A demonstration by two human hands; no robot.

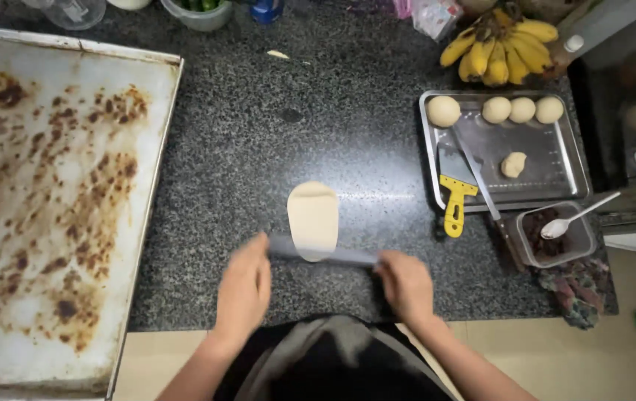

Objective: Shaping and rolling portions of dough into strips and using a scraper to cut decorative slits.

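A flat oval of pale dough (312, 217) lies on the dark speckled counter (258, 134). Across its near end rests a thin grey rolling pin (325, 253). My left hand (243, 288) presses on the pin's left end and my right hand (405, 284) on its right end. Both hands are blurred with motion, palms down on the pin.
A large stained baking sheet (50, 200) fills the left. At right, a metal tray (555, 171) holds several dough balls (444, 111), a yellow-handled scraper (455, 200) and a knife. Beside it is a container of dark filling (555, 239) with a white spoon. Bananas (500, 48) lie behind.
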